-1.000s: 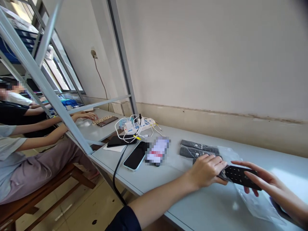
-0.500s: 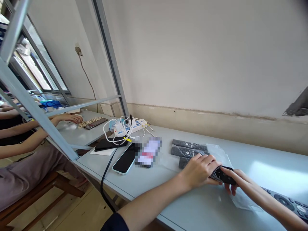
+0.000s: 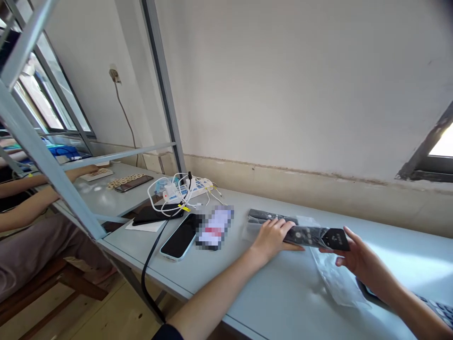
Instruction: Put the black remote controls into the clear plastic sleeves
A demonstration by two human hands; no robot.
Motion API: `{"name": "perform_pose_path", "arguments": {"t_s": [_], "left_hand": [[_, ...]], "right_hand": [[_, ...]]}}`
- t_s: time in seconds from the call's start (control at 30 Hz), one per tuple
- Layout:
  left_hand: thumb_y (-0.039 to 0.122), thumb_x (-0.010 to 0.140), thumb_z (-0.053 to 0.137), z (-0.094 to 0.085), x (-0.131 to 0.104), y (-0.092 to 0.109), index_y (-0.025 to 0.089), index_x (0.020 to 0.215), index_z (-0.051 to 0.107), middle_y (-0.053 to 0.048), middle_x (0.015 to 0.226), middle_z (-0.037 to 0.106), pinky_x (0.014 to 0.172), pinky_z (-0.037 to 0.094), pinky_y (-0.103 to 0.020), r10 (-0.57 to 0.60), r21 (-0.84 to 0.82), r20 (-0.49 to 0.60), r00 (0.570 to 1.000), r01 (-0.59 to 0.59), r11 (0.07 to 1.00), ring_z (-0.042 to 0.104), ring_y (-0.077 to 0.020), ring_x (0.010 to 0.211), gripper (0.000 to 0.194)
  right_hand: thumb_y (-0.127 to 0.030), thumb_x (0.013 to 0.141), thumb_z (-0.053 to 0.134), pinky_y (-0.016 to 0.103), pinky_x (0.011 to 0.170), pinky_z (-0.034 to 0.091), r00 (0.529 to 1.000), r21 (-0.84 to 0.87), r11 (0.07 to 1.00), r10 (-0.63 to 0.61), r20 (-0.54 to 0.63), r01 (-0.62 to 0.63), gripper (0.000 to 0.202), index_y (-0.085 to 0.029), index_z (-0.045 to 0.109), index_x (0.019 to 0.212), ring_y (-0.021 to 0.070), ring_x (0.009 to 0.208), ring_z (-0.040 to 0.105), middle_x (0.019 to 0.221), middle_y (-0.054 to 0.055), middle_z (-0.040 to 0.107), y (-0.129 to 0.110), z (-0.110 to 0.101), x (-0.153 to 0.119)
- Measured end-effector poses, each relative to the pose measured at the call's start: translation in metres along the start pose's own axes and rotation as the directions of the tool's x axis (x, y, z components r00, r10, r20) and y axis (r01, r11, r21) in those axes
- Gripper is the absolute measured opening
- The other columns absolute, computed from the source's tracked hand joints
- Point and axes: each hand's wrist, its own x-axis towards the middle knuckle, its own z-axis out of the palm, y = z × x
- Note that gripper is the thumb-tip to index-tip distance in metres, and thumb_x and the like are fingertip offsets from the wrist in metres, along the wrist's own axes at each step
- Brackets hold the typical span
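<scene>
Since half a second ago I've lifted the remote [image 3: 314,237] off the desk [image 3: 283,297]. My left hand [image 3: 271,236] and right hand [image 3: 357,257] each pinch one end, its clear bag [image 3: 336,281] hanging below.

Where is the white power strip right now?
In the head view, the power strip lies on the table at its far left, against the wall, under tangled white cables, behind the phones.

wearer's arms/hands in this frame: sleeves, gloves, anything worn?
Both hands are bare: no gloves, and no rings or watch that I can make out. The left hand leads back along a bare forearm to a dark navy sleeve edge near the elbow. The right hand and forearm show no sleeve before the picture ends.
</scene>
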Motion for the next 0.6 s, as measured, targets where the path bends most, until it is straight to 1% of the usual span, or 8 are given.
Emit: {"name": "perform_pose_path", "arguments": {"t_s": [0.07, 0.13, 0.3, 0.37, 0.43, 0.5, 0.53, 0.6], "left_hand": [[0.052, 0.073, 0.068, -0.001, 0.000, -0.001, 0.019, 0.113, 0.056, -0.006, 0.109, 0.066, 0.092, 0.046, -0.034, -0.009, -0.001, -0.015, 1.000, 0.009, 1.000, 0.060, -0.0223, 0.103, 0.054], [0.051, 0.074, 0.067, -0.001, -0.001, -0.002, 0.019, 0.113, 0.057, -0.006, 0.107, 0.066, 0.091, 0.046, -0.033, 0.007, 0.012, -0.041, 0.999, -0.007, 1.000, 0.060, -0.0220, 0.103, 0.051], [0.049, 0.079, 0.063, 0.005, -0.003, -0.003, 0.017, 0.118, 0.054, -0.006, 0.105, 0.066, 0.089, 0.046, -0.032, 0.109, 0.085, -0.077, 0.991, -0.103, 0.991, 0.061, -0.0209, 0.100, 0.052], [0.048, 0.080, 0.062, 0.007, -0.003, -0.003, 0.016, 0.120, 0.052, -0.006, 0.104, 0.066, 0.087, 0.047, -0.031, 0.162, 0.114, -0.081, 0.983, -0.153, 0.982, 0.061, -0.0199, 0.099, 0.052], [0.049, 0.082, 0.059, 0.010, -0.003, -0.003, 0.016, 0.121, 0.052, -0.006, 0.101, 0.067, 0.085, 0.048, -0.030, 0.224, 0.142, -0.085, 0.971, -0.210, 0.967, 0.062, -0.0191, 0.096, 0.053], [0.051, 0.083, 0.057, 0.014, -0.004, -0.004, 0.015, 0.122, 0.051, -0.006, 0.099, 0.067, 0.083, 0.048, -0.030, 0.287, 0.171, -0.085, 0.954, -0.270, 0.948, 0.063, -0.0186, 0.093, 0.052], [0.051, 0.084, 0.056, 0.016, -0.004, -0.004, 0.015, 0.121, 0.051, -0.006, 0.098, 0.067, 0.081, 0.048, -0.029, 0.315, 0.186, -0.083, 0.945, -0.296, 0.937, 0.063, -0.0184, 0.091, 0.052], [0.052, 0.084, 0.054, 0.019, -0.004, -0.004, 0.015, 0.121, 0.051, -0.006, 0.095, 0.067, 0.078, 0.048, -0.029, 0.358, 0.220, -0.071, 0.931, -0.336, 0.916, 0.063, -0.0182, 0.088, 0.052]], "right_hand": [[-0.066, 0.052, 0.069, 0.025, 0.036, 0.048, 0.997, 0.076, 0.996, 0.046, 0.056, -0.050, 0.051, -0.023, 0.067, 0.080, 0.0269, 0.077, 0.068, 0.097, 0.012, 0.071, -0.001, 0.002, -0.001], [-0.063, 0.049, 0.074, 0.023, 0.035, 0.048, 0.993, 0.100, 0.991, 0.083, 0.088, -0.092, 0.052, -0.024, 0.068, 0.083, 0.0261, 0.080, 0.067, 0.100, 0.010, 0.071, -0.004, 0.005, -0.005], [-0.060, 0.045, 0.079, 0.020, 0.041, 0.051, 0.991, 0.022, 0.994, 0.103, 0.082, -0.106, 0.058, -0.025, 0.069, 0.091, 0.0220, 0.079, 0.067, 0.105, 0.008, 0.068, -0.009, 0.004, -0.011], [-0.062, 0.047, 0.077, 0.019, 0.042, 0.051, 0.991, -0.026, 0.995, 0.101, 0.090, -0.099, 0.062, -0.025, 0.069, 0.095, 0.0191, 0.075, 0.066, 0.097, 0.008, 0.069, -0.006, 0.000, -0.009], [-0.063, 0.049, 0.076, 0.018, 0.041, 0.050, 0.988, -0.073, 0.993, 0.097, 0.117, -0.089, 0.065, -0.024, 0.069, 0.100, 0.0156, 0.067, 0.063, 0.081, 0.005, 0.067, -0.001, -0.003, -0.006], [-0.063, 0.050, 0.076, 0.017, 0.041, 0.049, 0.983, -0.122, 0.989, 0.100, 0.153, -0.081, 0.066, -0.025, 0.068, 0.103, 0.0124, 0.060, 0.060, 0.067, 0.001, 0.062, 0.003, -0.006, -0.004], [-0.062, 0.050, 0.076, 0.018, 0.042, 0.050, 0.980, -0.149, 0.986, 0.104, 0.172, -0.079, 0.066, -0.025, 0.067, 0.105, 0.0112, 0.058, 0.058, 0.064, -0.001, 0.059, 0.005, -0.006, -0.003], [-0.062, 0.054, 0.074, 0.018, 0.044, 0.051, 0.974, -0.202, 0.977, 0.110, 0.197, -0.069, 0.064, -0.025, 0.067, 0.106, 0.0096, 0.056, 0.056, 0.065, -0.002, 0.058, 0.008, -0.006, -0.003]]}}
